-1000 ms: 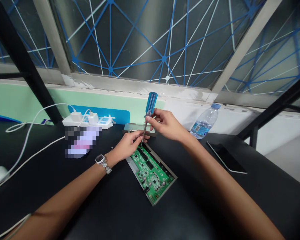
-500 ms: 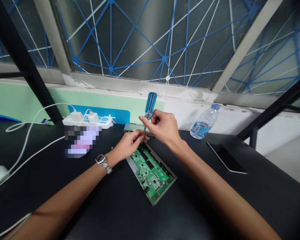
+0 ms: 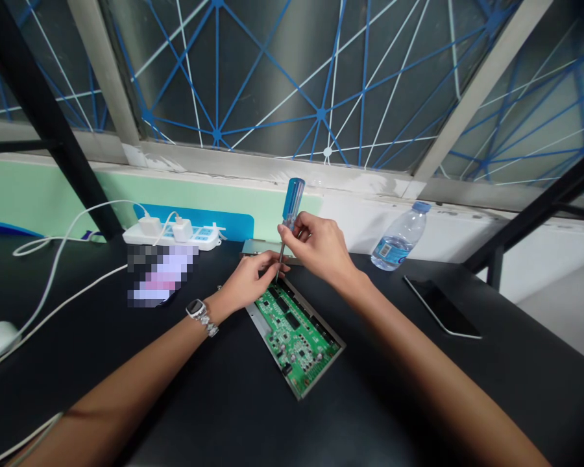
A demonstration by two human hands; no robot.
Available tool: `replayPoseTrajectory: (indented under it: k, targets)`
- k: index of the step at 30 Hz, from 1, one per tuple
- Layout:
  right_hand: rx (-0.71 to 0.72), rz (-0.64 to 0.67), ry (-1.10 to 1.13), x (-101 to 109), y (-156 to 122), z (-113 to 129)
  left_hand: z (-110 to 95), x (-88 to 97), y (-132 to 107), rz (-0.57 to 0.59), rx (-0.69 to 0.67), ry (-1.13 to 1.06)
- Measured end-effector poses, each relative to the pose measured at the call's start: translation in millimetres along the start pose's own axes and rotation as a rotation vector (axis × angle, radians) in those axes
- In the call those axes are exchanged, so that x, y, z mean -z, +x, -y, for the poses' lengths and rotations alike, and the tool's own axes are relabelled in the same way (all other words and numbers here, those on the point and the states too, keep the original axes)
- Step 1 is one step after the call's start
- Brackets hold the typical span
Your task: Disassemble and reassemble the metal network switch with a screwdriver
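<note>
A screwdriver (image 3: 293, 200) with a clear blue handle stands nearly upright, its tip down at the far end of a green circuit board (image 3: 292, 337). The board lies in a shallow metal tray on the black table. My right hand (image 3: 321, 246) pinches the screwdriver at the base of its handle, thumb and forefinger closed. Lower down, my left hand (image 3: 253, 279) has its thumb and fingers closed round the metal shaft just above the board. The tip itself is partly hidden by the left fingers. A watch (image 3: 195, 309) and a bracelet circle my left wrist.
Behind the hands lies a flat metal piece (image 3: 255, 246). A power strip (image 3: 199, 238) with plugs and white cables is at the back left, near a pixelated item (image 3: 163, 275). To the right are a water bottle (image 3: 399, 240) and a phone (image 3: 440, 306).
My right thumb and forefinger have shifted slightly at the base of the screwdriver's handle, the thumb moving a little right. My left hand and the circuit board stay in place.
</note>
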State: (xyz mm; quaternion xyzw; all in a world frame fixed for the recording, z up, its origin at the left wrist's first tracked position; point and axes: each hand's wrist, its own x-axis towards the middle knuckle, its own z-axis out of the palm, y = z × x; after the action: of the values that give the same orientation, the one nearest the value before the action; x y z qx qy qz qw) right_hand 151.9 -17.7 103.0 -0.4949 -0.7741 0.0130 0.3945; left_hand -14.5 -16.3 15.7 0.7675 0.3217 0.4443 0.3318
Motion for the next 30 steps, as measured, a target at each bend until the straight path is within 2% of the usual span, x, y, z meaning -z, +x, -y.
replayPoseTrajectory:
  k: [14,17,24,30]
  targets:
    - [-0.017,0.158,0.138,7,4,-5,10,2.7,1,-0.021,0.000,0.010]
    - [-0.015,0.131,0.118,6,2,-4,9,2.6,1,-0.031,0.002,0.023]
    - [-0.024,-0.048,-0.078,-3,-4,3,5,2.8,1,-0.028,-0.020,0.074]
    - [-0.050,-0.079,-0.126,-4,-6,9,3,3.8,2,-0.031,-0.044,0.108]
